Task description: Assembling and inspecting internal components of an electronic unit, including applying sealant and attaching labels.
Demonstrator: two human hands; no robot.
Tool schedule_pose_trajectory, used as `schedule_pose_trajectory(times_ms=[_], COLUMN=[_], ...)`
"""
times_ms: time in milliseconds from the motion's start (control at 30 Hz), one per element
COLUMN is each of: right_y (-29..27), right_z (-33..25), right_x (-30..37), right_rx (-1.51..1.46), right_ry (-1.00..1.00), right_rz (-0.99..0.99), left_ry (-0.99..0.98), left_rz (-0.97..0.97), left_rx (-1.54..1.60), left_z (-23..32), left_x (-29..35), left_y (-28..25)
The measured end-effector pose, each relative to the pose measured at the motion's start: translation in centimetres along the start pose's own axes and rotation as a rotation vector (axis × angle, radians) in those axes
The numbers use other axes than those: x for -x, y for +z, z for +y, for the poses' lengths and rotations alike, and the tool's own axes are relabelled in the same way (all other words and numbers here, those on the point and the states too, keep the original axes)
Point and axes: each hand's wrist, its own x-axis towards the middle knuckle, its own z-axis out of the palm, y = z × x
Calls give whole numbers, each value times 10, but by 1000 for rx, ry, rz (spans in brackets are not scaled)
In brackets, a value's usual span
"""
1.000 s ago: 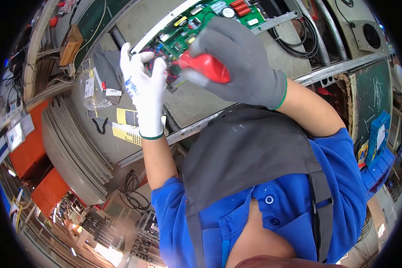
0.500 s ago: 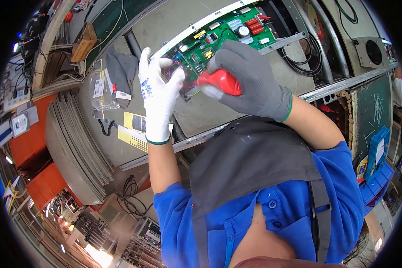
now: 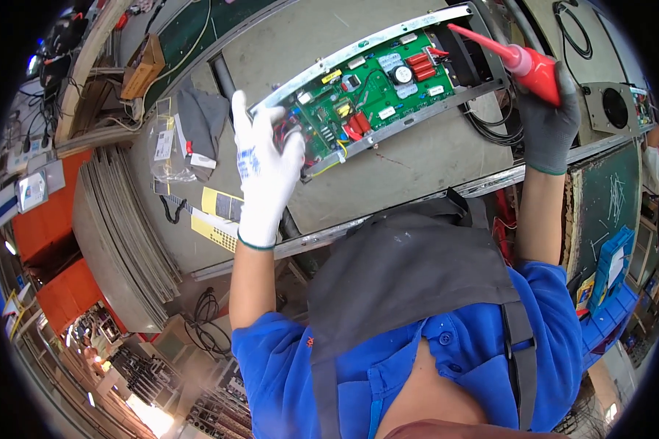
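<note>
My left hand, in a white glove, is at the left end of a long metal chassis. Its thumb and fingers curl around that end, and the palm side is hidden. Inside the chassis lies a green circuit board with red parts, a round black-and-white part and several wires. A see-through cover lies over the board's left end. My right hand, in a grey glove, is wrapped around a red squeeze bottle beyond the chassis's right end. The bottle's long thin nozzle points up and left over that end.
Black cable lies coiled behind the bench's front rail. A grey cloth, a clear plastic bag and yellow label sheets lie on the left. Stacked grey panels stand further left. At right are a fan plate and blue bins.
My right hand has moved right with the red bottle, from over the board to past its right end, and the nozzle now shows. The left hand stays at the chassis's left end.
</note>
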Motion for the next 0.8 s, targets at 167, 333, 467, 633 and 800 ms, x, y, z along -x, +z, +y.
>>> schedule_pose_trajectory(times_ms=[167,333,467,633,800], right_y=[-11,-8,-4,-7,-23], right_z=[7,18,20,21,24], right_x=[-14,-25,-27,-34,-41], right_rx=[-133,-155,-200,-105,7], right_ry=[53,29,34,23,23], right_rz=[-45,30,111,128,58], left_ry=[-173,-49,-66,-124,-169], left_rz=[49,63,39,-18,-48], left_rx=[351,39,-77,-110,-220], left_z=[-3,-1,3,7,17], left_x=[8,-1,-2,-9,-11], left_y=[6,11,9,2,0])
